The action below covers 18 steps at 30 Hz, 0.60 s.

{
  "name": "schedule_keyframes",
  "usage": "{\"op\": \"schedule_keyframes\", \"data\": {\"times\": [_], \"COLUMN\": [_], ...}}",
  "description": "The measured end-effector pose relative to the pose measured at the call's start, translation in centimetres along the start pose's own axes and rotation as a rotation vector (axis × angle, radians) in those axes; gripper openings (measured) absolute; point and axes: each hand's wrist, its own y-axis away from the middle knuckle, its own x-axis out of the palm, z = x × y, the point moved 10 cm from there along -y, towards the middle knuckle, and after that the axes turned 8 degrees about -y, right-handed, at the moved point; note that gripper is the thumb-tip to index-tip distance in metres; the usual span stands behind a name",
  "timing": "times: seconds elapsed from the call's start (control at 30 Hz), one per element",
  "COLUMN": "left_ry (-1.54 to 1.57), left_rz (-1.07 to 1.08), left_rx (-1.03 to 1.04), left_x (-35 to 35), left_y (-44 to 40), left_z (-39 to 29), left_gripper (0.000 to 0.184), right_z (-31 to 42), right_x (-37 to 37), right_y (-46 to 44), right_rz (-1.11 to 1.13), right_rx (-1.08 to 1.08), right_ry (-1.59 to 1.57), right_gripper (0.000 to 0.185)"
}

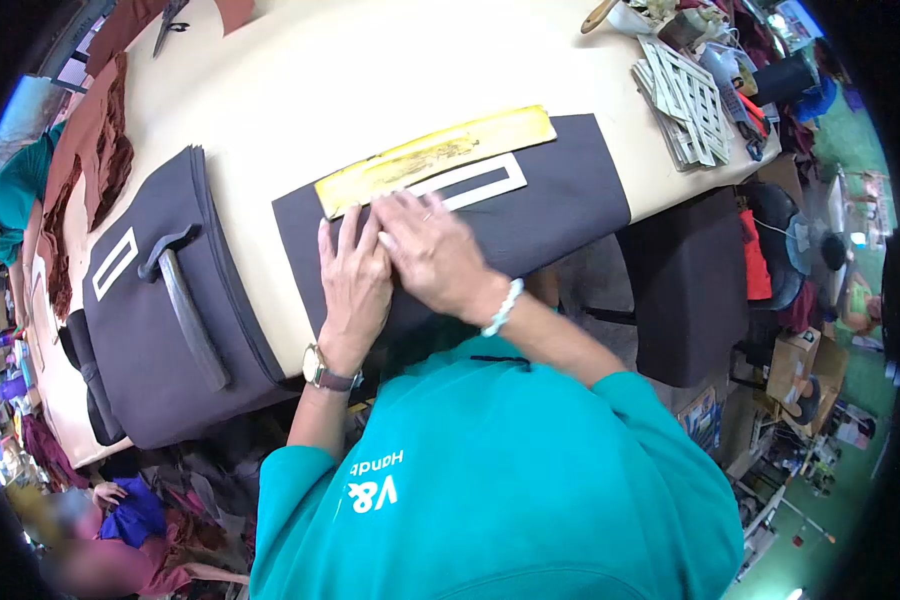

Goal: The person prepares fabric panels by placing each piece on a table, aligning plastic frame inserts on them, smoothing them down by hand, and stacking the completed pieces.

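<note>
My left hand [355, 280] lies palm down on a dark cloth [570, 200], its fingers somewhat apart and their tips close to the lower edge of a yellow strip [440, 155]. Right beside it, my right hand [435, 250], slightly blurred, presses down with bent fingers over the left end of a white rectangular frame [515, 172]. That frame lies flat along the strip's lower side, and its left end is hidden under the fingers. Neither hand shows anything gripped.
A hammer [185, 310] and another white frame [115, 265] rest on stacked dark cloth [150, 370] at left. Brown pieces [95, 160] and scissors [170, 25] lie further up. Slatted pieces [685, 100] sit at the table's right end. A person [120, 530] is at lower left.
</note>
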Motion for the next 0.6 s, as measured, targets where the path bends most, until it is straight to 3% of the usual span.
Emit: {"op": "schedule_keyframes", "data": {"times": [0.07,0.2,0.3,0.37,0.5,0.6], "left_ry": [-0.005,-0.055,-0.061,-0.054,0.049,0.091], "left_rz": [0.023,0.067,0.081,0.086,0.105,0.106], "left_rx": [0.022,0.055,0.062,0.065,0.071,0.082], "left_x": [-0.4,-0.2,-0.3,-0.3,-0.9,-1.1], "left_y": [-0.3,0.0,-0.2,-0.3,0.0,0.1], "left_z": [-0.1,-0.2,-0.3,-0.3,0.2,0.0], "left_gripper": [0.036,0.038,0.037,0.036,0.036,0.036], "right_z": [-1.6,-3.0,-5.7,-8.0,-11.7,-7.8], "right_x": [1.7,0.5,-2.4,-4.1,-8.0,-8.0], "right_y": [1.0,1.6,2.0,2.2,2.2,1.1], "right_rz": [0.089,0.102,0.086,0.117,0.090,-0.079], "right_rx": [0.123,0.063,0.149,0.195,0.407,0.217], "right_ry": [-0.104,0.116,0.139,0.324,0.314,0.547], "right_gripper": [0.043,0.045,0.045,0.044,0.044,0.043]}}
